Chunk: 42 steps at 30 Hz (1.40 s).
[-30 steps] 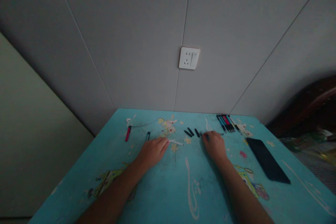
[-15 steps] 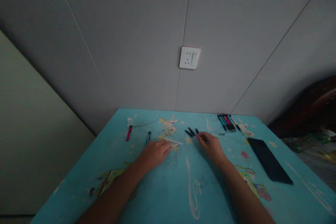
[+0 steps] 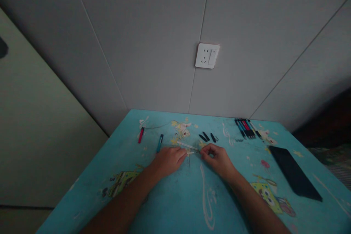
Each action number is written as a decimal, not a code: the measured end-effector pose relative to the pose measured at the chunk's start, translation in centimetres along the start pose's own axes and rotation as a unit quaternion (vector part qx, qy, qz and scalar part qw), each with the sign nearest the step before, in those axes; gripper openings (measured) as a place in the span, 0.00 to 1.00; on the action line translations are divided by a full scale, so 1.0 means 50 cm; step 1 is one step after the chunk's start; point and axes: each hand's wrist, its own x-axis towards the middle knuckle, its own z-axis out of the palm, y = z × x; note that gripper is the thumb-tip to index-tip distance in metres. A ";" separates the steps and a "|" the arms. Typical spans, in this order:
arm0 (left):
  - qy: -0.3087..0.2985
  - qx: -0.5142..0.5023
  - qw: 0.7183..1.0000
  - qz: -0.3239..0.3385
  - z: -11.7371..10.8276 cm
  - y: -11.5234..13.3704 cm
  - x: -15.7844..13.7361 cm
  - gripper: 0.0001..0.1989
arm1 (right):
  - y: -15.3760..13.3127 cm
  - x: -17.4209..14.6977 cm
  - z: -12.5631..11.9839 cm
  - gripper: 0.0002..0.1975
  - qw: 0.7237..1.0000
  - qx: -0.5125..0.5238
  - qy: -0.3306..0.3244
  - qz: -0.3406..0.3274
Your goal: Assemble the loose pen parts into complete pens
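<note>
My left hand (image 3: 169, 159) lies low over the table, fingers closed around a thin white pen refill (image 3: 191, 153) whose tip points right. Just beyond it, a second white refill (image 3: 186, 145) lies slanted. My right hand (image 3: 217, 158) pinches thumb and forefinger together at the tips of the refills; what is between them is too small to make out. Behind the right hand are several short black pen parts (image 3: 206, 136), with a tiny spring-like piece (image 3: 216, 138) beside them. A blue pen barrel (image 3: 160, 142) sits beyond my left hand, and a red one (image 3: 141, 135) farther left.
A row of assembled-looking pens (image 3: 247, 128) lies at the back right. Nearer on the right is a flat black case (image 3: 294, 173). The blue cartoon-printed table (image 3: 170, 204) meets a grey wall with a white socket (image 3: 207, 56).
My right hand has moved away from the black pen parts, nearer and left to the refill tips. A black part it covered now shows. The view has shifted slightly.
</note>
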 end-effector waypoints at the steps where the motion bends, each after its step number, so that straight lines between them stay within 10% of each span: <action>1: 0.002 0.002 1.000 0.000 -0.001 0.000 0.000 0.16 | 0.000 0.000 0.000 0.07 1.000 -0.002 0.001 -0.001; 42: 0.037 0.000 0.999 0.028 -0.005 -0.002 0.000 0.16 | -0.013 -0.001 0.018 0.11 0.999 0.054 -0.001 0.002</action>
